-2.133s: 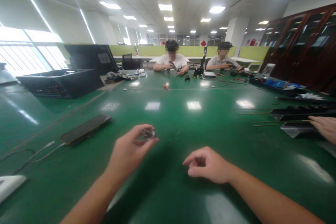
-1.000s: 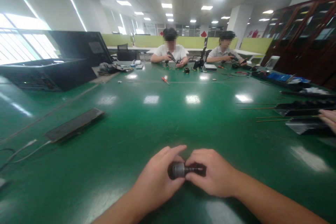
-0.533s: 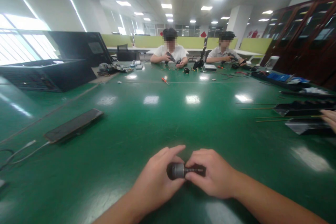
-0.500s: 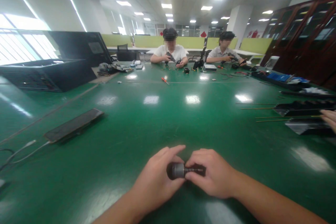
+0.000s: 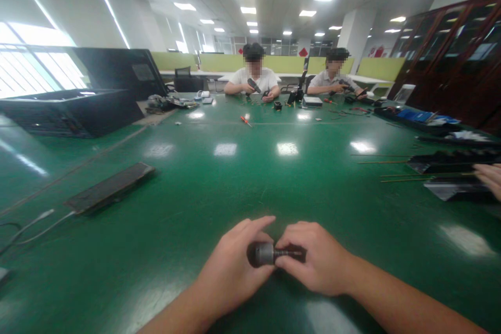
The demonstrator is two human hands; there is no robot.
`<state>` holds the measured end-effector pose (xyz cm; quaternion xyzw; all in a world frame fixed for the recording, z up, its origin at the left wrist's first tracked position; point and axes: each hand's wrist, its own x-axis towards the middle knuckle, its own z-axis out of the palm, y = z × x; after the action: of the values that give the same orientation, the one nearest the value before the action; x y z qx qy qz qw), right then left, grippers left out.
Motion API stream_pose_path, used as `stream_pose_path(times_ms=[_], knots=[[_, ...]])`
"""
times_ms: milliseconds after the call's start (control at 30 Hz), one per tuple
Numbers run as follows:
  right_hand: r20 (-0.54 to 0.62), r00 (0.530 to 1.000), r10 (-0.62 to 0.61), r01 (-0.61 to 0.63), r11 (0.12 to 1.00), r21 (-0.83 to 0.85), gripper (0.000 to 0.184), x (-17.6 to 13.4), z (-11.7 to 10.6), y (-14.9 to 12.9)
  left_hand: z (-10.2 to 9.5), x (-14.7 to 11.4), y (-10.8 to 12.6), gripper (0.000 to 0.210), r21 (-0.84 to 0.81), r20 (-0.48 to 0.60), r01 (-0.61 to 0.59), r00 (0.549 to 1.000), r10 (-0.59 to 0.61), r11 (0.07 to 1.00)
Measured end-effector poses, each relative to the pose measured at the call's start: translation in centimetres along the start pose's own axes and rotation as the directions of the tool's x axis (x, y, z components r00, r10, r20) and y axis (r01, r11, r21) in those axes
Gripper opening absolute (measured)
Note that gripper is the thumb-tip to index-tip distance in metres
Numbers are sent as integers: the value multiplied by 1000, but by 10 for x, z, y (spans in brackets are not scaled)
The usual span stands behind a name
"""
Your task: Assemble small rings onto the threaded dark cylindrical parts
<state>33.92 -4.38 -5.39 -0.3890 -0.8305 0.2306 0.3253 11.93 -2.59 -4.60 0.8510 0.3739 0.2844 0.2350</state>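
Observation:
Between my hands, just above the green tabletop or resting on it, I see a short dark cylinder (image 5: pixel 264 254) with a grey metallic band. A thin ribbed shaft points from it to the right. My left hand (image 5: pixel 237 258) curls round the cylinder from the left, its index finger stretched out above it. The fingertips and thumb of my right hand (image 5: pixel 319 258) pinch near where the shaft meets the grey band. Its far end lies in the shadow of my right palm. The exact kind of part cannot be made out.
On the left lie a long dark bar-shaped block (image 5: pixel 111 188) and a white cable (image 5: pixel 43 229). Black metal trays (image 5: pixel 450 188) with thin rods stand at right, beside another person's hand (image 5: pixel 489 176). An orange screwdriver (image 5: pixel 246 120) lies farther off. Two people sit across the table.
Almost nothing differs. Both hands keep the same grip on the cylinder and its shaft. The other person's hand at the right edge has shifted slightly left.

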Motion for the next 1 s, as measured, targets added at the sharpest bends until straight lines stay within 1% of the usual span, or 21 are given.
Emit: stream_pose_path(times_ms=[200, 367, 533, 600, 700, 833, 900, 1000], knots=[[-5, 1000, -1, 1, 1000, 10, 8, 1, -2, -1, 0, -1, 0, 79, 12, -7, 2, 1000, -2, 1000], [10, 1000, 0, 0, 1000, 19, 14, 1, -2, -2, 0, 1, 0, 77, 7, -13, -4, 1000, 4, 1000], [8, 1000, 4, -4, 1000, 15, 12, 1, -1, -1, 1, 2, 1, 76, -4, -14, -6, 1000, 6, 1000], [0, 1000, 0, 0, 1000, 13, 10, 1, -1, -1, 0, 1, 1, 68, -14, -19, 2, 1000, -2, 1000], [-5, 1000, -8, 8, 1000, 8, 10, 1, -1, 0, -1, 2, 3, 50, -41, -27, 30, 999, -31, 999], [1, 1000, -11, 11, 1000, -9, 9, 1, -1, 0, -2, 3, 6, 24, -19, -11, 69, 998, -69, 997], [2, 1000, -11, 11, 1000, -14, 10, 1, -2, -1, -3, 3, 7, 19, -13, 2, 77, 997, -77, 997], [1, 1000, -13, 13, 1000, -18, 11, 2, -2, -1, -4, 3, 8, 16, -22, 12, 80, 997, -80, 997]])
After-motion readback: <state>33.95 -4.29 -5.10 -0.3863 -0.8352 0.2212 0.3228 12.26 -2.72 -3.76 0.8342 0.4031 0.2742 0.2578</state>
